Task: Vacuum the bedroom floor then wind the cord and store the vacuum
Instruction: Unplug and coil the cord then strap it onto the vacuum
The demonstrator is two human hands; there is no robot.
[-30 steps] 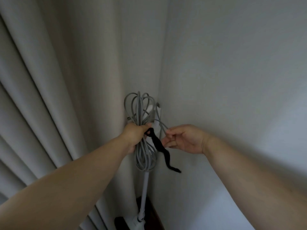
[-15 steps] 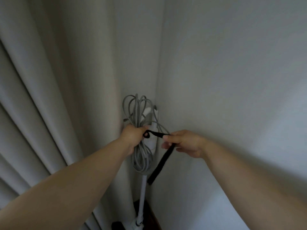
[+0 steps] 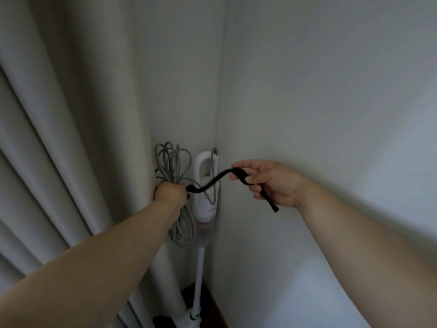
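Far left: a pale curtain (image 3: pixel 59 138) hangs in long folds, reaching right up to the cord bundle.
Left hand: the left hand (image 3: pixel 169 192) is fisted round the middle of the coiled grey cord (image 3: pixel 173 162), just beside the curtain's edge; its forearm comes up from the lower left.
Cord: loops fan out above the fist and more loops hang below it; a single run of cord goes up through the vacuum's handle loop.
Strap: a black strap (image 3: pixel 212 182) starts at the fist and runs in a slack wave rightward across the front of the vacuum to the other hand.
Vacuum: the white stick vacuum (image 3: pixel 205 209) stands upright in the corner, its handle loop on top and its thin tube running down to the head on the dark floor (image 3: pixel 214 306).
Right hand: the right hand (image 3: pixel 267 182) is well apart from the left, fingers curled round the strap; the strap's free end sticks out below the palm.
Right: a plain white wall (image 3: pixel 331 91).
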